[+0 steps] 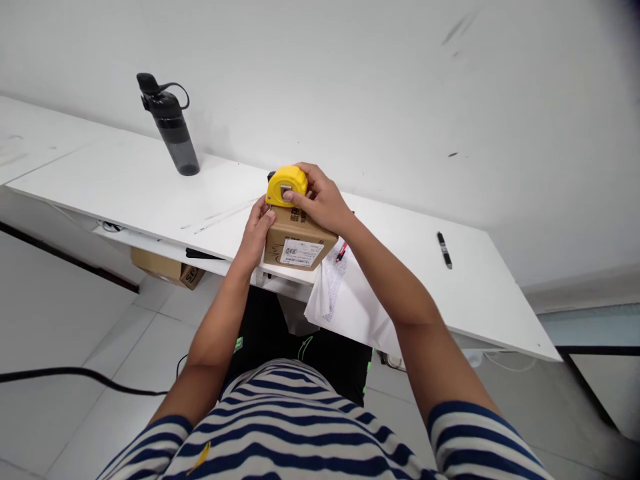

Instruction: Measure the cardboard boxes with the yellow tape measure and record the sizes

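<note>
I see two bare arms coming together ahead of the person's torso point(300, 427). The left arm point(213, 340) slants far and a little right, its wrist point(243, 263) nearly straight; the left hand point(256, 235) is curled in a hold, thumb point(269, 217) angled far and right. The right arm point(400, 287) bends at the elbow point(423, 317), its forearm slanting far and leftward. The right hand point(325, 200) sits slightly farther, back upward, fingers point(311, 172) bent in a grip, thumb pointing left.
</note>
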Action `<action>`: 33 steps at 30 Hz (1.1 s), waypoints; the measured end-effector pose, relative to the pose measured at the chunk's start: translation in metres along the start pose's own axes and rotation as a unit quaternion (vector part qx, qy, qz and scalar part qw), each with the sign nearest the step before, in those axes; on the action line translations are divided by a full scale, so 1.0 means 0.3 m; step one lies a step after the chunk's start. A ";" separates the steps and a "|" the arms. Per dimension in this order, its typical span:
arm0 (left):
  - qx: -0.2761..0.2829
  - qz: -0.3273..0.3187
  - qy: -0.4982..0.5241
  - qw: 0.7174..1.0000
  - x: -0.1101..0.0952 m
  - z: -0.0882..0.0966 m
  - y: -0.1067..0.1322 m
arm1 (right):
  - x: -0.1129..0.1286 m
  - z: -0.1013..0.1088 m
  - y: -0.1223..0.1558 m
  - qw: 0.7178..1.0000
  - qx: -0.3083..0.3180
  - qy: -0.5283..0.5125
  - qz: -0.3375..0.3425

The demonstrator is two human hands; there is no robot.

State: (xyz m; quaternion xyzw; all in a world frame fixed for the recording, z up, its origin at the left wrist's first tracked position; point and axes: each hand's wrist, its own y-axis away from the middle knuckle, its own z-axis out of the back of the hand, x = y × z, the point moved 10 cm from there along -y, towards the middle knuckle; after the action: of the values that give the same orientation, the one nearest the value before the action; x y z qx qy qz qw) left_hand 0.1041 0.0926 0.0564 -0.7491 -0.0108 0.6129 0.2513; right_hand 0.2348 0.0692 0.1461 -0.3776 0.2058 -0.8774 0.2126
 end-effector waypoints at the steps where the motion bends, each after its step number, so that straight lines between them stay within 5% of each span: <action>1: -0.012 0.007 0.003 1.000 0.002 0.000 0.001 | 0.005 -0.003 0.002 1.000 0.009 0.012 0.004; 14: -0.051 0.023 -0.134 0.989 -0.093 0.015 0.014 | 0.062 0.016 0.039 0.985 0.087 0.143 0.044; 19: -0.045 0.019 -0.195 0.980 -0.127 0.024 0.007 | 0.050 0.126 0.119 0.982 0.094 0.159 0.031; 26: -0.034 -0.011 -0.190 0.981 -0.120 0.036 0.005 | -0.063 0.335 0.285 0.992 0.028 0.110 -0.060; 33: -0.046 -0.008 -0.185 0.982 -0.105 0.050 0.005 | -0.136 0.376 0.332 0.994 0.003 0.050 -0.101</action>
State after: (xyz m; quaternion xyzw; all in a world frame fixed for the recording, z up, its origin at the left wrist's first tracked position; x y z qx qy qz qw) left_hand 0.0820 0.0864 0.0826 -0.6338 -0.0916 0.7374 0.2149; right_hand 0.3665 -0.0140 0.1417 -0.3514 0.1745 -0.9128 0.1133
